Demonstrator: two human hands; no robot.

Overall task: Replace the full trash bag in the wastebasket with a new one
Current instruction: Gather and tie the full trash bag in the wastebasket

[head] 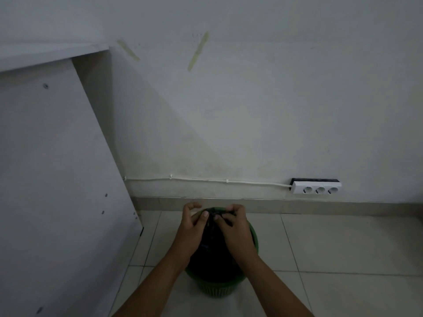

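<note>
Gathering the mouth of the black trash bag (212, 252) into a bunch, both hands work at its top: the left hand (194, 227) and the right hand (233, 227) each pinch the gathered plastic with curled fingers, seemingly tying or twisting it closed. The bag sits inside the green wastebasket (217, 289), which stands on the tiled floor (343, 259) near the wall, beside a white panel (57, 179). By my reading the task is at an early stage: the full bag is being closed but not yet lifted out, and no new bag is visible anywhere.
</note>
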